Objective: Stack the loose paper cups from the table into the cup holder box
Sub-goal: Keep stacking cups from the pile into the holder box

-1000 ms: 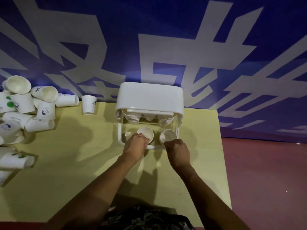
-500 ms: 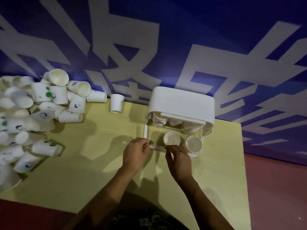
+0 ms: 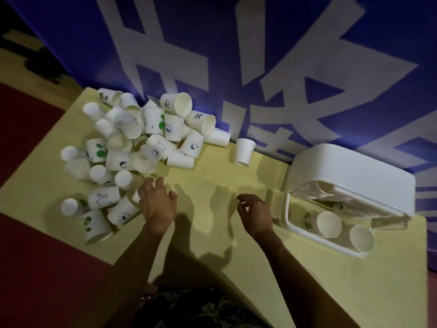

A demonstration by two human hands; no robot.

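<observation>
A heap of white paper cups (image 3: 142, 147), some with small printed pictures, lies on the left half of the yellow table (image 3: 212, 233). One cup (image 3: 244, 152) stands upside down apart from the heap, near the wall. The white cup holder box (image 3: 352, 178) sits at the right with its lid raised; two cup stacks (image 3: 328, 224) (image 3: 361, 237) stick out of its open front. My left hand (image 3: 158, 201) hovers with fingers spread at the heap's near edge, holding nothing. My right hand (image 3: 255, 214) is empty with fingers loosely curled, mid-table, left of the box.
A blue wall (image 3: 260, 67) with large pale characters runs along the table's far edge. Dark red floor (image 3: 35, 268) lies left of and below the table. The table's near edge crosses in front of my patterned clothing (image 3: 201, 308).
Both hands have left the box front and moved left across the table; the left hand now reaches the cup heap. The view has swung left, bringing the whole heap into sight.
</observation>
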